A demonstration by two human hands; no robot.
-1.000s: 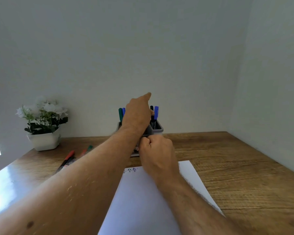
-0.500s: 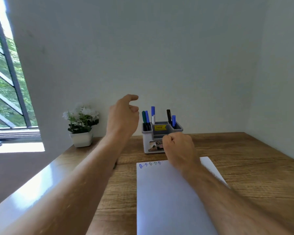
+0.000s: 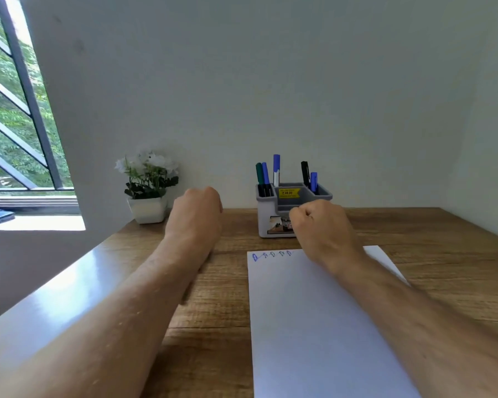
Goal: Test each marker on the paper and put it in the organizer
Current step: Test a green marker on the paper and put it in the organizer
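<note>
Item one on my feed: a grey and white organizer (image 3: 266,222) standing upright on the wooden desk (image 3: 414,254), near the back wall, with a yellow price label (image 3: 289,193) on an inner divider. Contents, by compartment: in the left slot, a green marker (image 3: 259,174) and a blue marker (image 3: 265,174) side by side; just right of them, a taller blue-capped marker with a white barrel (image 3: 276,169); in the right rear slot, a black marker (image 3: 305,173) and a shorter blue marker (image 3: 313,180). All five stand roughly upright, caps up. Item two: a white sheet of paper (image 3: 314,326) lying flat on the desk in front of the organizer, with a row of small blue scribbles (image 3: 272,254) along its top edge. Item three: a white pot of white flowers (image 3: 147,185), left of the organizer and well apart from it. My left hand (image 3: 197,215) hangs above the desk between plant and organizer, fingers curled under; I cannot tell whether anything is in it. My right hand (image 3: 319,225) is a closed fist directly in front of the organizer's lower right face, above the top of the paper; nothing shows in its grip. A window (image 3: 15,110) sits at far left.
</note>
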